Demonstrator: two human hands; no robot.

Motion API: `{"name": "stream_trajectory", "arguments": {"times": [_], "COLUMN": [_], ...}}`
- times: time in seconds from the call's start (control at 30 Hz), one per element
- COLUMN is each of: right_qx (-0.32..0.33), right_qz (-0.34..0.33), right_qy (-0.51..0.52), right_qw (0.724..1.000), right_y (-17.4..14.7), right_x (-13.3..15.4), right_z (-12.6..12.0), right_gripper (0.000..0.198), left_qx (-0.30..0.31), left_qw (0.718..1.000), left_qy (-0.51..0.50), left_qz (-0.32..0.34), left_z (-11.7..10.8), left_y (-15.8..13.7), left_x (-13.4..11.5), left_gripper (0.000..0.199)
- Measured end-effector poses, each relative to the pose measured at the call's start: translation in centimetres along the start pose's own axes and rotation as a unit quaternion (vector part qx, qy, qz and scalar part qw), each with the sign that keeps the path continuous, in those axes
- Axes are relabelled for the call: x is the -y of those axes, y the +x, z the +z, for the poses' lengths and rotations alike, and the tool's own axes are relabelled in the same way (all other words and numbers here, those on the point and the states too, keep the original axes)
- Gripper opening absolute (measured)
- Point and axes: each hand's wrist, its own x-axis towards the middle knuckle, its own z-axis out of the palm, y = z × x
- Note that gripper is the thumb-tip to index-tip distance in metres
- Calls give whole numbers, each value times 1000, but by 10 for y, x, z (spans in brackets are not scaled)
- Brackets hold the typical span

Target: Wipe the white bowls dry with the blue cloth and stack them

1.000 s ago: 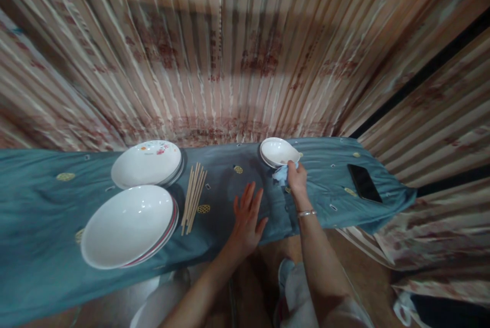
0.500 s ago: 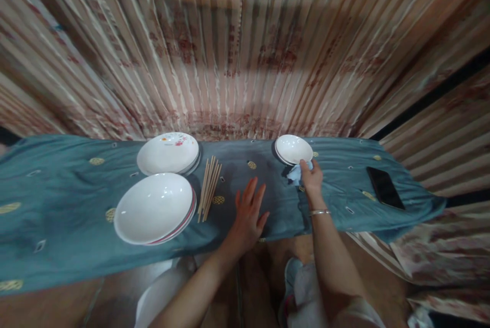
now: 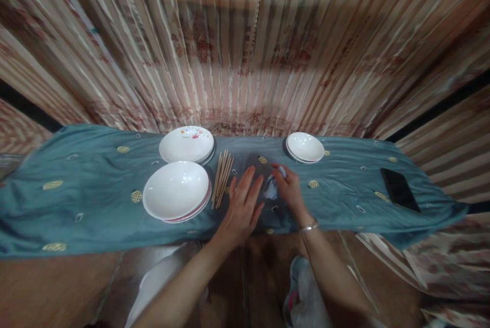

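Note:
My right hand [image 3: 290, 187] grips a crumpled light-blue cloth [image 3: 271, 188] just above or on the green tablecloth [image 3: 99, 185], near the middle. With its fingers spread, my left hand [image 3: 244, 208] is beside it, holding nothing. Just left of that hand lies a row of several wooden chopsticks [image 3: 222, 179]. Farther left, a stack of large white bowls [image 3: 176, 190] stands at the front, and a stack of white plates [image 3: 186, 144] with a floral rim decoration sits behind it. A stack of small white bowls [image 3: 305, 147] rests beyond my right hand.
A black phone [image 3: 400, 190] lies at the right end of the table. Behind the table hangs a pleated, patterned curtain [image 3: 237, 62]. Dark bars cross at both sides. The table's front edge runs just below my hands, above a tiled floor.
My right hand has moved left with the cloth, away from the small bowls and closer to my left hand. The whole view has shifted slightly; bowls and chopsticks keep their places.

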Motion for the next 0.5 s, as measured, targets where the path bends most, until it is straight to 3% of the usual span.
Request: {"name": "stream_trajectory", "arguments": {"times": [0.17, 0.3, 0.4, 0.5], "right_qx": [202, 290, 345, 355], "right_qz": [-3, -2, 22, 20], "right_qy": [103, 143, 175, 191], "right_qw": [974, 946, 922, 915], "right_y": [-33, -54, -63, -68], "right_x": [33, 51, 57, 59], "right_z": [54, 79, 91, 100], "right_gripper": [50, 61, 67, 68], "left_qx": [-86, -148, -181, -215], "left_qw": [995, 986, 975, 956], "left_qy": [41, 60, 76, 46], "left_qz": [-17, -47, -109, -196], "left_z": [-44, -86, -112, -126], "left_y": [-5, -13, -23, -35], "left_x": [17, 39, 57, 77], "left_gripper": [76, 75, 69, 67]}}
